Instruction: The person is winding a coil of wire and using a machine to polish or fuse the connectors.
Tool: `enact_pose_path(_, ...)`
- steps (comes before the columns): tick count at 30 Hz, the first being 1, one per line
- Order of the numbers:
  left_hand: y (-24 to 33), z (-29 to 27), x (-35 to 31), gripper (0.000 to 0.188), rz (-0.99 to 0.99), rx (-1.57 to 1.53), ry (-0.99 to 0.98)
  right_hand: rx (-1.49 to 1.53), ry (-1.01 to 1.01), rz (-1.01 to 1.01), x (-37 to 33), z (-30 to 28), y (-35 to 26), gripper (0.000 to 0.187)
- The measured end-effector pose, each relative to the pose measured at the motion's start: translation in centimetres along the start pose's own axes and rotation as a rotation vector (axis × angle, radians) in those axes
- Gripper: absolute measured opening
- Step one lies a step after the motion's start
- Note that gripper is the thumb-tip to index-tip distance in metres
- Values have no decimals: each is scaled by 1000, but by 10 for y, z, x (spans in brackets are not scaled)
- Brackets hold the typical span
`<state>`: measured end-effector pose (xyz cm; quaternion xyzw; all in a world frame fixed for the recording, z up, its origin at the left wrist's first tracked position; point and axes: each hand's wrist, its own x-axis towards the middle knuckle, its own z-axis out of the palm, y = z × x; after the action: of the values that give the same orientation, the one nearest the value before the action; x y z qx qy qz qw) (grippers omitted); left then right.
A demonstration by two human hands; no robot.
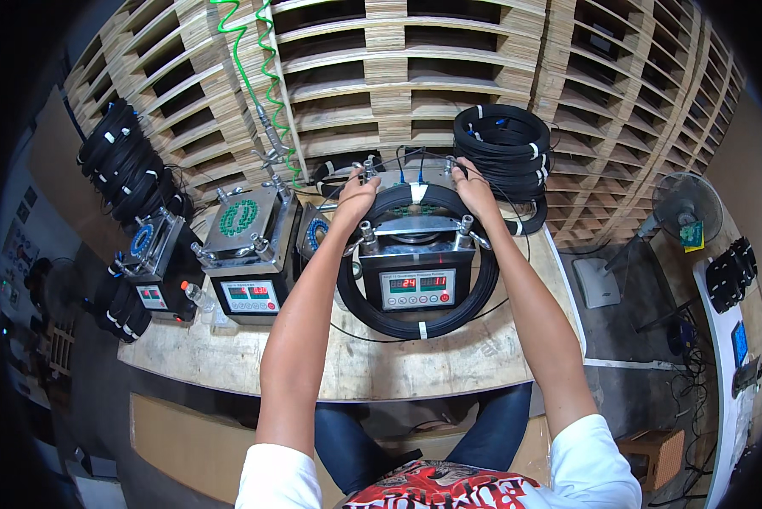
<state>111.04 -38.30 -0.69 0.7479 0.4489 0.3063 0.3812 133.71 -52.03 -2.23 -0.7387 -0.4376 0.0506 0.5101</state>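
A black coil of cable (415,327) with white ties lies looped around a small grey machine (417,271) with a red digital display on the wooden workbench (355,365). My left hand (355,197) grips the coil's far left part, fingers curled over it. My right hand (473,188) grips the coil's far right part in the same way. Both arms reach straight forward over the bench. A white tie on the coil sits between my hands.
A stack of black cable coils (504,148) stands behind the machine at right. Two similar machines (245,254) (148,263) sit at left, more coils (126,165) behind them. A green spiral hose (266,76) hangs down. Wooden pallets (415,68) form the back wall. A fan (682,204) stands at right.
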Motion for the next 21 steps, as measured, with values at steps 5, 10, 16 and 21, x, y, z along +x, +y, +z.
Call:
enact_pose_path(5, -18, -6, 12, 73, 2, -2, -12, 84, -64, 43, -1, 7, -7, 51)
enact_pose_path(10, -15, -2, 13, 78, 14, -23, -36, 54, -28, 25, 6, 8, 8, 50)
enact_pose_path(16, -15, -4, 8, 85, 15, -44, -46, 44, -70, -27, 1, 8, -1, 46)
enact_pose_path(21, -22, 0, 20, 84, 22, -10, -49, -41, -37, -77, 10, 7, 13, 42)
